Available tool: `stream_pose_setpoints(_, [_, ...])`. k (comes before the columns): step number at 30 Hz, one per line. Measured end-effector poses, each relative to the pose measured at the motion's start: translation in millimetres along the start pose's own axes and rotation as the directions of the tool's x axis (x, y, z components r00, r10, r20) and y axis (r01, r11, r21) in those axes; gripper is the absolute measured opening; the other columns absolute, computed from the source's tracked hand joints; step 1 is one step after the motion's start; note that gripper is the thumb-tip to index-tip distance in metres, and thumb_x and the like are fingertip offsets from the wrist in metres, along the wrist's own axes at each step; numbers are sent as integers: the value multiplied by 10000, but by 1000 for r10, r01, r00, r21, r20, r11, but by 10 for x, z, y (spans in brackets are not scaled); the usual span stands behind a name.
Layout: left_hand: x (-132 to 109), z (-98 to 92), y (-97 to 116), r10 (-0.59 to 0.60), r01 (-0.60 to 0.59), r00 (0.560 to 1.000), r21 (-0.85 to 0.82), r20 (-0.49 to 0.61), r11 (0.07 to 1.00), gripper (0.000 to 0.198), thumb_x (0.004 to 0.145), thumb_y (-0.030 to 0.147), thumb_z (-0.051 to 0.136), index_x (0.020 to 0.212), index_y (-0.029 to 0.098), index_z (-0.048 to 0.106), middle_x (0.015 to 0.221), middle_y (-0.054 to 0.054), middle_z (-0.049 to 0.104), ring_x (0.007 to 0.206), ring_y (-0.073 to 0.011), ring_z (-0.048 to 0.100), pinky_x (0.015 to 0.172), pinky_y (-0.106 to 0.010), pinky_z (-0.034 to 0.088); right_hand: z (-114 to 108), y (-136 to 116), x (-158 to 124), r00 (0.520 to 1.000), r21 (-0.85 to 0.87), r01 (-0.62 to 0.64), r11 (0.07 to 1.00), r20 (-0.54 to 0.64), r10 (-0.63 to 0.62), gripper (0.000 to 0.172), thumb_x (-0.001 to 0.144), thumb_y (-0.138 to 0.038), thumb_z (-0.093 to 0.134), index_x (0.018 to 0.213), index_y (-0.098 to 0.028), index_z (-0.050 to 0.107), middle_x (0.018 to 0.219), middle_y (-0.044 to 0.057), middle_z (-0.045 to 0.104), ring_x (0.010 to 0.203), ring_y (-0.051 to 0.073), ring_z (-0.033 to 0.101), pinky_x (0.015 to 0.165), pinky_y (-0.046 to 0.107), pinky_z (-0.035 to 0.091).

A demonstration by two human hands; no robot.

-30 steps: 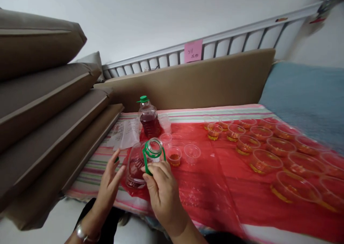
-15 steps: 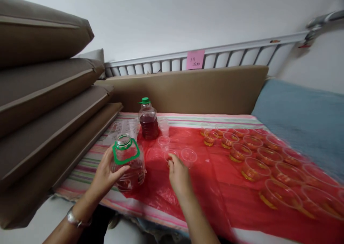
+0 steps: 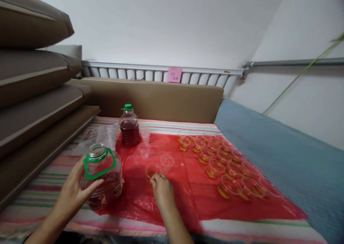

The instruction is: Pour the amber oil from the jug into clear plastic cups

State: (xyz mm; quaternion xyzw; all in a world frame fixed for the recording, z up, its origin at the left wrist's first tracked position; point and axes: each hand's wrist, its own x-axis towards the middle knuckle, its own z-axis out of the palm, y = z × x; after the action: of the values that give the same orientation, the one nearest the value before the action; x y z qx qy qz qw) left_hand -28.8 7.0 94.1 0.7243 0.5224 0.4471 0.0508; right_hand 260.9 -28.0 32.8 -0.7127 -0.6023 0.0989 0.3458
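Observation:
My left hand (image 3: 71, 194) is wrapped round an open clear plastic jug (image 3: 103, 176) with a green handle ring and a little dark red liquid at its bottom; the jug stands upright on the red plastic sheet (image 3: 188, 194). My right hand (image 3: 161, 191) reaches forward, fingertips pinching the near rim of a small clear cup (image 3: 152, 170). Two more small clear cups (image 3: 167, 162) stand just beyond it. A second jug (image 3: 129, 126) with a green cap, half full of dark red liquid, stands further back.
Several clear cups with amber liquid (image 3: 215, 167) stand in rows on the right of the sheet. Brown cushions (image 3: 34, 93) are stacked at the left, a brown board (image 3: 161, 99) at the back, a blue mattress (image 3: 268, 147) at the right. A clear plastic bag (image 3: 99, 134) lies behind the jug.
My right hand let go of the open jug's neck and reached to the small cup. My left hand took the jug, which now stands upright. The view swung rightward.

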Motion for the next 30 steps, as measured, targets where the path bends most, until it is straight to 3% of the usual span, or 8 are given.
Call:
stream_pose_setpoints(3, [6, 21, -21, 34, -34, 999, -3, 2, 999, 622, 742, 560, 640, 1241, 215, 504, 1273, -138, 575, 1229, -372, 519, 1068, -532, 369, -268, 205, -163, 999, -54, 2, 999, 35, 0, 198, 840, -156, 564, 740, -257, 702, 744, 71, 718, 616, 197, 659, 517, 262, 390])
stream_pose_setpoints(6, [2, 30, -32, 45, -45, 999, 11, 14, 999, 653, 756, 576, 615, 1279, 212, 472, 1280, -138, 563, 1224, -361, 518, 1064, -525, 375, -584, 483, -212, 990, -149, -91, 985, 93, 105, 190, 860, -169, 533, 793, -224, 702, 805, 62, 729, 719, 191, 676, 598, 243, 427])
stream_pose_setpoints(11, [-5, 49, -57, 29, -29, 999, 14, 15, 999, 703, 764, 610, 582, 1311, 190, 446, 1269, -152, 551, 1239, -373, 496, 1075, -552, 351, -949, 876, 109, 966, -285, -215, 934, 78, 246, 221, 919, -199, 474, 896, -177, 693, 903, 74, 736, 845, 181, 681, 709, 233, 442])
stream_pose_setpoints(14, [-10, 59, -70, 28, -28, 1000, 1, 11, 1000, 693, 765, 607, 582, 1312, 203, 447, 1284, -153, 548, 1232, -379, 498, 1068, -565, 357, -969, 1033, 461, 955, -332, -265, 905, 39, 294, 213, 928, -207, 478, 929, -169, 687, 941, 86, 738, 875, 184, 682, 713, 232, 433])
stream_pose_setpoints(20, [-24, 47, -54, 8, -8, 1000, -14, 0, 1000, 657, 757, 583, 604, 1305, 253, 454, 1303, -123, 555, 1239, -371, 511, 1078, -554, 365, -781, 1259, 988, 929, -361, -346, 866, -5, 370, 219, 932, -216, 487, 970, -156, 694, 932, 132, 747, 863, 207, 699, 677, 246, 432])
stream_pose_setpoints(25, [-17, 32, -7, -34, 34, 999, -38, -16, 999, 679, 704, 585, 653, 1278, 256, 503, 1295, -122, 589, 1237, -398, 521, 1085, -565, 369, -726, 1324, 1099, 921, -353, -371, 859, -19, 390, 236, 934, -213, 481, 1007, -140, 693, 944, 158, 746, 893, 231, 710, 710, 270, 466])
stream_pose_setpoints(30, [-12, 80, -31, -19, 15, 998, -78, -54, 997, 727, 668, 574, 671, 1321, 304, 498, 1323, -116, 587, 1232, -433, 523, 1074, -591, 388, -929, 1138, 1048, 925, -315, -374, 872, -58, 376, 394, 893, -226, 523, 1249, -69, 589, 932, 214, 738, 888, 318, 712, 730, 375, 511])
